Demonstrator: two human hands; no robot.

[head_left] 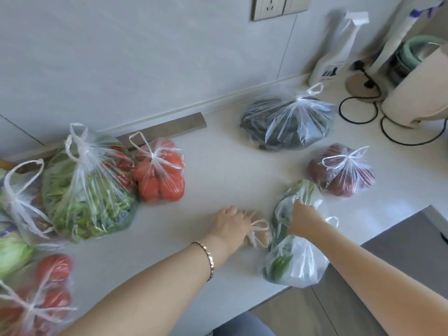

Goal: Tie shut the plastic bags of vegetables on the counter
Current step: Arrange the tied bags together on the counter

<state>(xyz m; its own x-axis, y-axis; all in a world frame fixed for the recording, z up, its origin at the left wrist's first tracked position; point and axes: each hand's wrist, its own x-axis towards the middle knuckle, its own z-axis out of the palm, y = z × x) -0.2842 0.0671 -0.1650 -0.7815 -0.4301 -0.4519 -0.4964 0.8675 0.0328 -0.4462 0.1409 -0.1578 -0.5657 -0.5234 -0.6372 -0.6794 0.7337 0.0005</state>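
Observation:
My left hand (230, 220) grips a small knotted bag of brown vegetables (260, 236) on the white counter (218, 170). My right hand (301, 217) clutches the plastic of a bag of green vegetables (291, 260) lying at the counter's front edge; its handles look loose. Knotted bags stand around: red tomatoes (158, 175), leafy greens (84, 197), dark greens (288, 124), purple-red vegetables (341, 173), and red ones at the lower left (41, 294).
At the far left sit another tied bag (21, 202) and a pale green cabbage (12, 253). A spray bottle (337, 52), a white appliance (417, 93) and black cables (358, 110) crowd the back right corner. The counter drops off at the right front.

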